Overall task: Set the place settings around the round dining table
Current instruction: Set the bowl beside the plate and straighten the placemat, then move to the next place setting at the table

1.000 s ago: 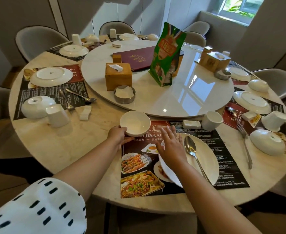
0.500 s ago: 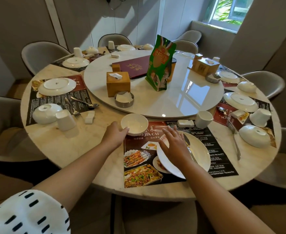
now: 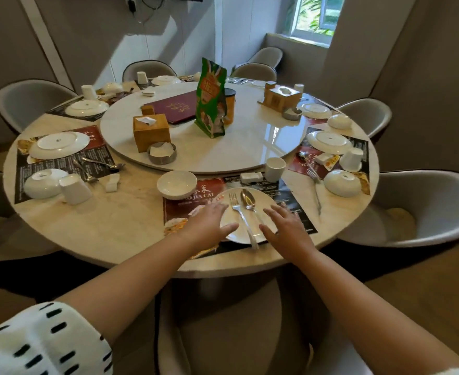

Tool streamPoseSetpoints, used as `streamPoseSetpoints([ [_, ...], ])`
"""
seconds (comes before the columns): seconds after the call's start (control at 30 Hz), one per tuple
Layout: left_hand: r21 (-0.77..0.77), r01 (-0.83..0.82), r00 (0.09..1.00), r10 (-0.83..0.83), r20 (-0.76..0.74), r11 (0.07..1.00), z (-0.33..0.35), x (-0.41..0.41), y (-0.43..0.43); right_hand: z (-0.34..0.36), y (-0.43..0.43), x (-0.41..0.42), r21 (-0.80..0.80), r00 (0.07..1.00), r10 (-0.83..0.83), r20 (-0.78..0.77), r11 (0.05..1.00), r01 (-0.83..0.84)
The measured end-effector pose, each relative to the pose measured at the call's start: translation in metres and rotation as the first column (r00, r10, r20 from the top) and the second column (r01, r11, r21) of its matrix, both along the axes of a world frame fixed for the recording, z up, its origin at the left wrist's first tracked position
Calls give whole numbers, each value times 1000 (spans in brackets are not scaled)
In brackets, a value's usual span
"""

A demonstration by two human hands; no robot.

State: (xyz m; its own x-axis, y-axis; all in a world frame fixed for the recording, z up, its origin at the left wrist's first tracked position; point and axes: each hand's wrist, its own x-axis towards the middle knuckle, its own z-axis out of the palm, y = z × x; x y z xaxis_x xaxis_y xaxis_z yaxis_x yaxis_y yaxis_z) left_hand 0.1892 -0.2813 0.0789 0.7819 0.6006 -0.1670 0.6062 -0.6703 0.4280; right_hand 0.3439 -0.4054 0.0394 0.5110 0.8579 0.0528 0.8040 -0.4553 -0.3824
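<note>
A white plate lies on the printed placemat at the near edge of the round table. A fork and a spoon rest across the plate. My left hand lies flat on the plate's left rim, fingers straight. At the plate's right rim my right hand rests with spread fingers. A white bowl stands upright at the mat's far left corner. Behind the plate sit a white cup and a white cutlery rest.
A white lazy Susan carries a wooden tissue box, a green bag, a maroon menu and a metal ashtray. Other place settings ring the table. Grey chairs stand around it.
My left hand let go of the bowl and moved right onto the plate's left rim. My right hand shifted from the left rim to the right rim. The view pulled back.
</note>
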Motion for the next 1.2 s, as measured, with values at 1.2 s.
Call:
streamPoseSetpoints([
  [1.2,-182,-103,985,125,115,978,-57,340,-132,-18,-98,382,-135,978,169,-126,973,-186],
])
